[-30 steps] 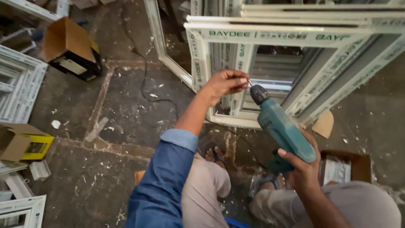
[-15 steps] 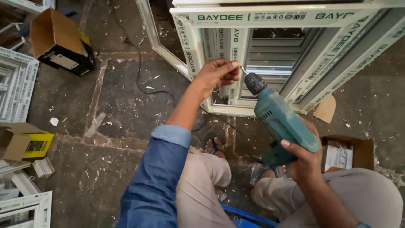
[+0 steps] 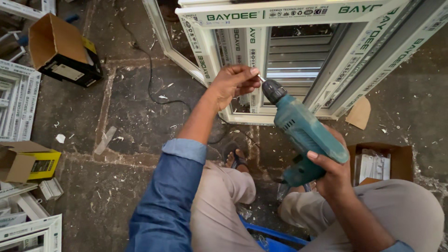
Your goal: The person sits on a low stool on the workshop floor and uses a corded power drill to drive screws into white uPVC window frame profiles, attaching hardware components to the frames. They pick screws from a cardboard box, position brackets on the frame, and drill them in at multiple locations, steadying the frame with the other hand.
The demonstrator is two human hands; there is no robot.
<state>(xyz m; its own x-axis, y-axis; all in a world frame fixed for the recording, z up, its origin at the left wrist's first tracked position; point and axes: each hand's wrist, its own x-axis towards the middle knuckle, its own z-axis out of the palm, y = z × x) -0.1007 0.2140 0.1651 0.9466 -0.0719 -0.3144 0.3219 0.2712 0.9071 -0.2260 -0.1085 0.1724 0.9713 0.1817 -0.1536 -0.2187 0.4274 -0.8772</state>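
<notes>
— What are the hands doing?

— The right hand grips the handle of a teal power drill. The left hand pinches something small at the drill's tip, too small to tell what.

— And in front?

— White window frames lean on the stone floor. An open cardboard box lies at upper left, a yellow box at left.
</notes>
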